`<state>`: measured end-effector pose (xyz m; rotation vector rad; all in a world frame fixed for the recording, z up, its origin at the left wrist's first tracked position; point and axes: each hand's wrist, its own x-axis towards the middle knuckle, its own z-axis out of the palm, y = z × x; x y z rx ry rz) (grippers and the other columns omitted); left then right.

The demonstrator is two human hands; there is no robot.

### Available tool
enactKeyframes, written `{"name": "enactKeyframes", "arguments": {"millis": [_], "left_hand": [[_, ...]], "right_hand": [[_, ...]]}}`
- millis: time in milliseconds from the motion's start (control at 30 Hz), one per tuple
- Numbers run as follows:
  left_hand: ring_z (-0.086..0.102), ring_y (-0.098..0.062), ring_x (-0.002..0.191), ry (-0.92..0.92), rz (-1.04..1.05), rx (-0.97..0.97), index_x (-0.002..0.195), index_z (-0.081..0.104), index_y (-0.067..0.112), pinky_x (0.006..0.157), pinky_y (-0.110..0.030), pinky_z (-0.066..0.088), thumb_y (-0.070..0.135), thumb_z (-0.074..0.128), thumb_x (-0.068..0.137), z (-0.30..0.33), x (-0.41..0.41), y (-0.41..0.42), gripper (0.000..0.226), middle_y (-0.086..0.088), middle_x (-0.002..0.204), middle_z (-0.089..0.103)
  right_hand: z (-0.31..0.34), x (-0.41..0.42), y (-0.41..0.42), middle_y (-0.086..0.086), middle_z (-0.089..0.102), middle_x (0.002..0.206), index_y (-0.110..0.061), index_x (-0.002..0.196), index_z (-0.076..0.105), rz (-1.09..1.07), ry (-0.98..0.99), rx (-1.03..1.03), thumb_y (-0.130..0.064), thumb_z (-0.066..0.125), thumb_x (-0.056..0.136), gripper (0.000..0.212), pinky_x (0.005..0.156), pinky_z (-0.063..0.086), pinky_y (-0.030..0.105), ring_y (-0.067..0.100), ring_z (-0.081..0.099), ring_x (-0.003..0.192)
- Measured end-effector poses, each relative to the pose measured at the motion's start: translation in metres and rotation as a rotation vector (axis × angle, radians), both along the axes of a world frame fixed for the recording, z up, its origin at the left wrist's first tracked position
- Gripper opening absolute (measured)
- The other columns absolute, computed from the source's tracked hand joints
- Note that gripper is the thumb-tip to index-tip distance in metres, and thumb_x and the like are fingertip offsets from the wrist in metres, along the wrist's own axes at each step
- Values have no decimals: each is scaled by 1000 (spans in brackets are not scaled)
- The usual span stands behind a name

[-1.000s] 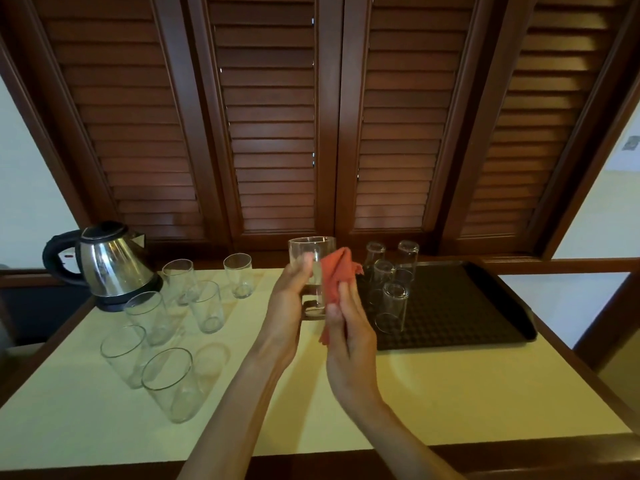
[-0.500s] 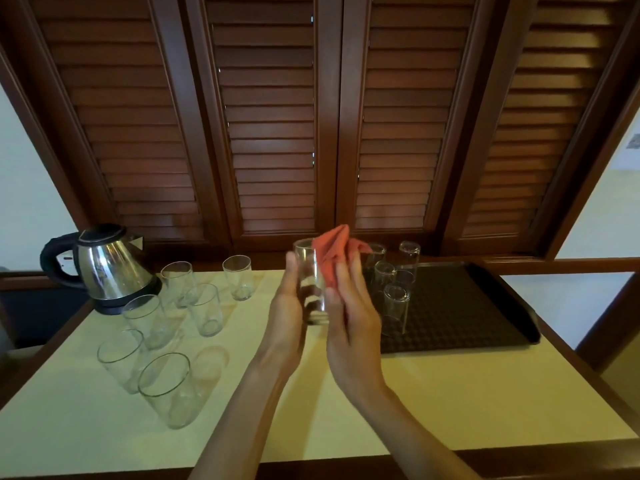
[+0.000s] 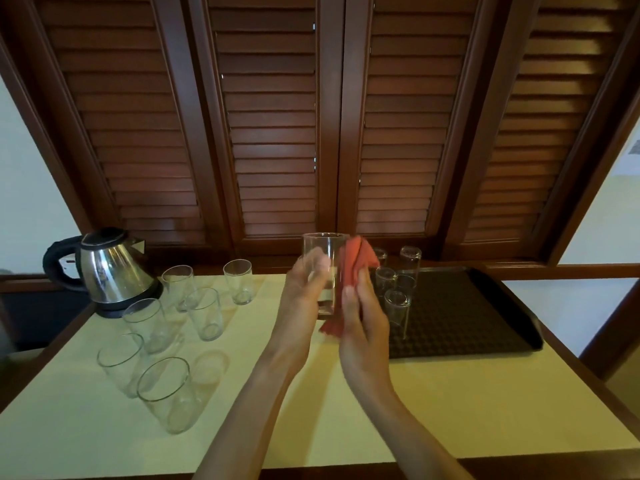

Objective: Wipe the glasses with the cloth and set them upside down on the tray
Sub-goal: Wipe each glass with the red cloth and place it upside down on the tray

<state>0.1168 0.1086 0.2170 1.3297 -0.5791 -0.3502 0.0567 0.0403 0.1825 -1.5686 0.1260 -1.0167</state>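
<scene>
My left hand (image 3: pixel 303 299) holds a clear glass (image 3: pixel 323 252) upright above the table's middle. Pressed against the glass's right side is a red cloth (image 3: pixel 356 263), gripped by my right hand (image 3: pixel 363 317). Several clear glasses (image 3: pixel 204 315) stand upright on the left of the table. On the dark tray (image 3: pixel 467 313) at the right, several glasses (image 3: pixel 396 303) stand upside down near its left edge, partly hidden behind my right hand.
A steel electric kettle (image 3: pixel 110 268) sits at the back left corner. The cream table top (image 3: pixel 433 410) has a wooden rim. Dark louvred wooden shutters (image 3: pixel 277 133) close off the back.
The cloth slid up over the glass's rim, then back down along its right side. My left hand turned the glass slightly. The glasses on the table and tray stayed put.
</scene>
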Motion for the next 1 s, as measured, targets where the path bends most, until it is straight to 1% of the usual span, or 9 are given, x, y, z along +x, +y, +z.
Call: {"name": "enactKeyframes", "arguments": {"millis": [167, 333, 400, 500, 633, 700, 833, 933, 1000], "left_hand": [[67, -20, 124, 10, 92, -123, 134, 68, 27, 111, -54, 50, 51, 48, 107, -3, 5, 2, 42, -3, 129, 72], [70, -23, 119, 58, 50, -66, 137, 64, 31, 94, -47, 60, 48, 37, 109, -11, -4, 2, 42, -2, 126, 74], [69, -25, 118, 64, 78, -40, 125, 71, 31, 94, -48, 60, 60, 38, 103, -8, -6, 2, 50, -3, 122, 74], [68, -22, 117, -1, 121, -87, 127, 70, 35, 102, -51, 56, 68, 37, 95, -1, 9, 4, 56, -3, 124, 73], [66, -32, 126, -10, 125, -156, 154, 43, 32, 101, -62, 54, 59, 37, 108, -11, 11, 0, 54, -12, 138, 67], [68, -27, 123, 15, 121, -127, 152, 48, 32, 92, -55, 60, 52, 26, 112, -14, 3, -4, 50, -6, 132, 71], [67, -24, 122, 48, 82, -116, 137, 61, 32, 96, -46, 58, 74, 39, 99, -5, 13, -3, 60, -4, 132, 70], [67, -27, 121, 46, 106, -125, 140, 46, 30, 98, -52, 58, 65, 55, 88, -7, 16, -2, 63, -7, 133, 66], [66, -28, 121, 41, 87, -104, 138, 51, 32, 92, -51, 61, 63, 49, 92, -16, 9, -4, 56, -6, 134, 65]], "right_hand": [[-5, -2, 12, -23, 16, 166, -39, 154, 29, 12, -6, -222, -31, 39, 109, 47, 123, 25, 39, 21, 21, 154], [8, 4, -2, -18, 61, 136, -27, 149, 42, 18, -1, 17, -20, 40, 109, 41, 109, 47, 34, 3, 56, 129], [13, 3, 0, -19, 46, 151, -24, 153, 35, -6, 17, -76, -19, 40, 109, 44, 110, 40, 17, -7, 43, 137], [-8, -6, 18, -26, 22, 163, -30, 155, 29, 84, 5, -193, -22, 41, 109, 48, 120, 26, 20, 1, 23, 151], [5, 12, -3, -20, 58, 140, -33, 154, 37, 29, 32, -11, -36, 41, 108, 46, 103, 53, 41, 8, 57, 129], [16, 18, -11, -12, 51, 151, -36, 156, 32, -57, 39, -47, -43, 41, 106, 51, 107, 49, 50, 14, 52, 136], [-4, 0, 12, -25, 19, 164, -36, 153, 28, 2, -12, -226, -29, 40, 108, 47, 122, 30, 31, 8, 25, 152], [0, 3, 7, -14, 28, 163, -35, 151, 31, 29, 12, -111, -29, 42, 108, 45, 110, 46, 30, 5, 46, 140], [18, 11, -4, -9, 31, 162, -34, 150, 30, -50, 25, -93, -26, 43, 107, 45, 116, 37, 23, -8, 35, 142]]}}
